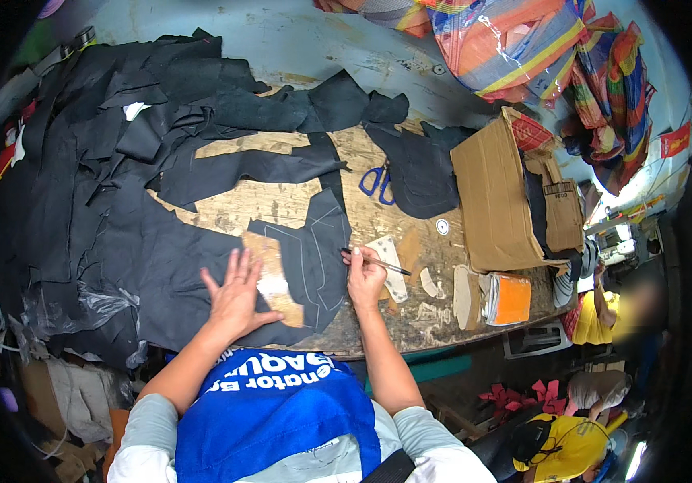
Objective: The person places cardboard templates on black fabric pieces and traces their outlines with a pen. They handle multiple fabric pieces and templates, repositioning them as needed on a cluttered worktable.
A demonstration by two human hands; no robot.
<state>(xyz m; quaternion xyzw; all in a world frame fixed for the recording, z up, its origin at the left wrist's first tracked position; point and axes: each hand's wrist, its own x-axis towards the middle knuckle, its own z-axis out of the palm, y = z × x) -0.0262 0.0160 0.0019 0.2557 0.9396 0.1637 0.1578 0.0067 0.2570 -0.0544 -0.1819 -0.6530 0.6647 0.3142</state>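
My left hand (235, 296) lies spread over a tan pattern piece (287, 306) with a shiny pale patch, pressing it onto black sheet material (177, 274). Light outlines are drawn on the black material to the right of the pattern. Just past its right edge, over the wooden table (346, 334), my right hand (367, 280) pinches a slim dark pen (388, 264). Pale and tan cut pattern pieces (381, 251) lie close to that hand. Farther up the table rests a pair of scissors with blue handles (376, 186), its blades not visible.
Black material (121, 105) is heaped across the left and far side. At right stand an open cardboard box (491, 201) and an orange-and-white stack (508, 299). A white roll (442, 227) lies nearby. Striped sacks (515, 48) occupy the back. People in yellow (567, 443) are at lower right.
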